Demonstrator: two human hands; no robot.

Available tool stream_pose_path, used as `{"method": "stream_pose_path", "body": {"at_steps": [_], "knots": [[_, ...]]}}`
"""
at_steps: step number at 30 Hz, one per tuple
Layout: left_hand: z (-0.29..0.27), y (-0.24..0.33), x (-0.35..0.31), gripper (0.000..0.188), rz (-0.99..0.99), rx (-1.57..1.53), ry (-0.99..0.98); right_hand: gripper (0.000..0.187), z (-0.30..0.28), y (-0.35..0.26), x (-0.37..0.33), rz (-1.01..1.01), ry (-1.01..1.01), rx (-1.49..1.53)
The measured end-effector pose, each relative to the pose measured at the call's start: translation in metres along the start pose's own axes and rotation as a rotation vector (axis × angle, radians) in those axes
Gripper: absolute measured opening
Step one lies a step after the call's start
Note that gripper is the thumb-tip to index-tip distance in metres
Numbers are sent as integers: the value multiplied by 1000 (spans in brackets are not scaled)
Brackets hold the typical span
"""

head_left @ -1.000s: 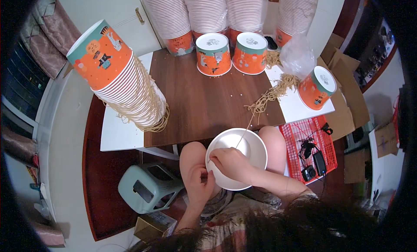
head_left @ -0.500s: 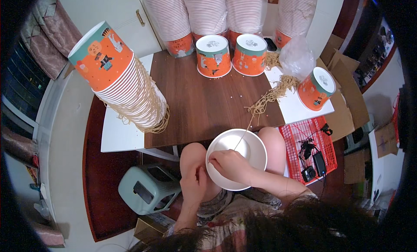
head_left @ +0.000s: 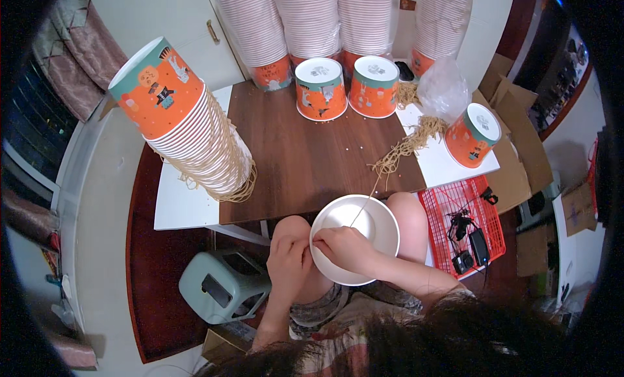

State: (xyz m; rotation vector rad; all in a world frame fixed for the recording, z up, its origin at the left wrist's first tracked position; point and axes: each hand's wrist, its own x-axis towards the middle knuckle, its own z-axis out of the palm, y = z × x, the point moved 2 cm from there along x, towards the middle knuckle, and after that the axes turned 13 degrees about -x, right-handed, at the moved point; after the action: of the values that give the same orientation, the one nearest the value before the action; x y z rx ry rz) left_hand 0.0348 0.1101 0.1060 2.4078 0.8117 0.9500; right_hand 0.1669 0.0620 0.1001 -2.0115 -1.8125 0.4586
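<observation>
A paper bucket [head_left: 359,211], white inside, rests mouth up between my knees. Over its left part my right hand [head_left: 348,248] reaches in, fingers pinched together near the left wall. A tan string [head_left: 367,201] crosses the far rim and runs into that hand. My left hand [head_left: 289,263] is closed just outside the left rim, its fingertips close to the right hand's; what they pinch is hidden. The string trails from a loose tan bundle [head_left: 406,146] on the table. At the left, a leaning stack of orange-and-green paper buckets [head_left: 159,88] has many string loops hanging round it.
Upturned orange buckets [head_left: 321,99] stand on the brown-and-white table [head_left: 286,156], another [head_left: 471,140] at its right end. Tall bucket stacks [head_left: 305,26] line the back beside a plastic bag [head_left: 444,91]. A red basket [head_left: 448,201] holds black devices; a green stool [head_left: 218,289] stands left.
My left hand has moved up slightly and its fingers have come nearer to the bucket's left rim and my right hand. The right hand stays nearly in place.
</observation>
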Motion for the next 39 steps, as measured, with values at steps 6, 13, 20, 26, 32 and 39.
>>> {"method": "stream_pose_path", "body": {"at_steps": [6, 13, 20, 26, 32, 39], "knots": [[-5, -9, -6, 12, -26, 29, 76, 22, -21, -7, -10, -152, 61, -372], [-44, -36, -16, 8, -103, -158, 162, 6, -39, 5, -18, -278, 315, -549], [-78, -33, -9, 6, -467, -1478, 251, 10, -83, 53, 4, -392, 324, -277], [-79, -18, 0, 8, -414, -1758, 129, 17, -125, 124, 52, -301, 471, -598], [-94, -19, -15, 14, -485, -1773, 424, 14, -144, 198, 73, -58, 591, -728], [-111, -33, -39, 14, -425, -1811, 399, 34, -81, 189, 52, -248, -14, -420]]}}
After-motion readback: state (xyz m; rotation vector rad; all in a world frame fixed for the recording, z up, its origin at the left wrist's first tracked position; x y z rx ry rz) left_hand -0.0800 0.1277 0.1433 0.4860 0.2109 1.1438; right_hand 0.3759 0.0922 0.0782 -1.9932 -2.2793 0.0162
